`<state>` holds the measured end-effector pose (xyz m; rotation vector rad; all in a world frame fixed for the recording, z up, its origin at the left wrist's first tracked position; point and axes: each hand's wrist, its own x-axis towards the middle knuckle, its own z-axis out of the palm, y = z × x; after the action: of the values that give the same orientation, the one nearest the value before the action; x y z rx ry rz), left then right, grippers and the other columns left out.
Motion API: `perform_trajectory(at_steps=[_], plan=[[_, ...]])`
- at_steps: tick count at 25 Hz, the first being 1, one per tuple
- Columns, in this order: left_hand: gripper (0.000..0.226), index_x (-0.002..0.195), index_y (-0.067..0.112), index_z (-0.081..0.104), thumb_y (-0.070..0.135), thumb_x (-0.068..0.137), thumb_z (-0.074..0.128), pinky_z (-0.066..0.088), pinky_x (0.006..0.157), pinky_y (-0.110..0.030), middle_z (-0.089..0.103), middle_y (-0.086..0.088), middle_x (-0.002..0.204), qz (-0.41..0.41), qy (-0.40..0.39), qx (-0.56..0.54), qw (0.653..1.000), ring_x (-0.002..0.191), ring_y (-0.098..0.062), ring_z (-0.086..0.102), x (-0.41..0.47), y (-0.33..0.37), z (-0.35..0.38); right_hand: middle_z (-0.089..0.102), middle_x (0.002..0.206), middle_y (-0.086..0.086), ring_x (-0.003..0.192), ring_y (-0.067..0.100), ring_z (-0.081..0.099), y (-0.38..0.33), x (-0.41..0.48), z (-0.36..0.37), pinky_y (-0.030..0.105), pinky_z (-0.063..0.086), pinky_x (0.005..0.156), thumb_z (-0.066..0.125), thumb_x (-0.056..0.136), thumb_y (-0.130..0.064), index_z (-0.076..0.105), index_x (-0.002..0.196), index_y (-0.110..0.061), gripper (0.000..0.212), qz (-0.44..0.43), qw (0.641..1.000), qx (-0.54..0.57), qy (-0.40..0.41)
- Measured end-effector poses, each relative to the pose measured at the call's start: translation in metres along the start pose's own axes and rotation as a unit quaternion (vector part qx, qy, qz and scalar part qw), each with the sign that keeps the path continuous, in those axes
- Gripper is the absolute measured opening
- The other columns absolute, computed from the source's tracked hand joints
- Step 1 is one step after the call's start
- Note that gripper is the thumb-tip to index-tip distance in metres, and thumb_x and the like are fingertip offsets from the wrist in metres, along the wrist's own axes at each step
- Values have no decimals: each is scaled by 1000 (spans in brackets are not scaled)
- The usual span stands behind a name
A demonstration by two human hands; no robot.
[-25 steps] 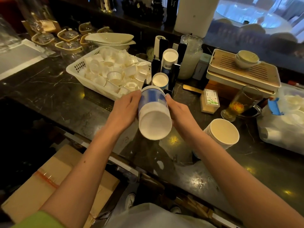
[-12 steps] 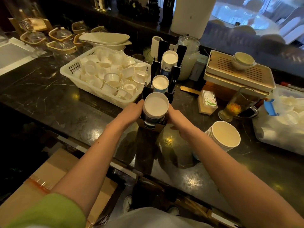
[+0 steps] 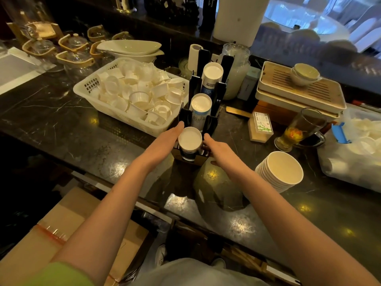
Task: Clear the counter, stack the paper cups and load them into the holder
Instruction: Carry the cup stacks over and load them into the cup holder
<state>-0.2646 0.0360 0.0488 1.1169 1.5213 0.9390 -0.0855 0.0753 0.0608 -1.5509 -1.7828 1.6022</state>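
A black stepped cup holder (image 3: 214, 124) stands mid-counter with three slots. Upside-down stacks of blue-and-white paper cups fill it: a back stack (image 3: 212, 74), a middle stack (image 3: 201, 105) and a front stack (image 3: 190, 139) sunk low in the nearest slot. My left hand (image 3: 165, 141) lies flat against the front stack's left side. On the stack's right side my right hand (image 3: 218, 148) touches it and the holder. A separate stack of wide paper cups (image 3: 280, 172) sits on its side to the right.
A white basket (image 3: 103, 108) of small white cups stands left of the holder. A glass of tea (image 3: 299, 131), a small box (image 3: 261, 125) and stacked trays (image 3: 299, 96) are to the right, a plastic tub (image 3: 354, 162) at far right. Cardboard boxes (image 3: 41, 244) lie below the counter edge.
The cup stack, held tilted above the counter a second ago, has gone down into the holder's front slot. Both hands have followed it forward and now rest low at its sides.
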Motion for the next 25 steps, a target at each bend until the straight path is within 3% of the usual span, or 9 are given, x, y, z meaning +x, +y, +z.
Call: perform_trajectory(at_steps=[2,5,9,12,15,17,20,22,25], plan=[[51,138,31,52,58,99,33,36,111,-30,57,14,136,87,39,29,995,127,-1,48,-11,-12,1,58,136,-3,125,10,53,-1,-14,-3,33,44,104,40,100,-51,51,138,-26,47,-123,992,-18,4],[36,135,33,54,42,101,46,39,95,-8,60,20,127,147,94,72,982,119,8,51,-22,-23,8,63,129,-11,117,0,58,4,-16,-2,20,49,97,48,99,-44,47,142,-30,45,-210,976,-61,20],[37,137,33,52,35,100,51,47,92,-18,63,16,125,156,126,109,974,113,0,57,-18,-30,11,65,108,-22,106,-1,63,15,-8,8,29,54,94,54,101,-26,54,136,-30,35,-233,966,-71,82],[38,138,33,52,36,100,51,49,88,-22,62,17,125,162,126,120,971,107,-3,60,-16,-33,11,65,114,-21,111,-1,61,21,-5,9,32,53,97,54,100,-28,54,136,-30,36,-233,966,-74,80],[43,142,25,49,33,100,51,36,90,-3,59,8,135,160,130,155,966,119,0,49,-17,-29,12,64,126,-9,117,5,58,13,-10,5,36,50,102,54,100,-30,50,141,-28,41,-226,967,-97,63],[45,143,18,47,31,100,52,27,94,4,52,2,143,180,175,173,952,128,0,41,-25,-22,17,59,135,-4,126,10,53,7,-22,-3,33,45,106,55,99,-33,45,145,-26,47,-236,962,-117,72],[35,133,12,55,20,99,55,32,103,-8,55,1,136,288,260,157,908,127,-4,46,-50,4,37,55,140,-3,129,7,48,2,-47,-28,26,41,106,58,97,-31,44,145,-24,50,-282,941,-137,131],[29,125,8,60,10,96,58,39,102,-17,59,2,126,352,257,141,889,120,-7,53,-63,22,57,55,139,-5,127,-1,47,7,-65,-52,19,39,106,60,96,-25,47,143,-20,49,-309,924,-150,171],[23,118,13,63,12,96,60,51,92,-29,66,4,111,338,181,57,922,107,-12,62,-68,35,91,47,132,-23,120,-24,38,26,-85,-88,1,32,99,61,95,-22,47,141,-22,48,-318,907,-159,225]])
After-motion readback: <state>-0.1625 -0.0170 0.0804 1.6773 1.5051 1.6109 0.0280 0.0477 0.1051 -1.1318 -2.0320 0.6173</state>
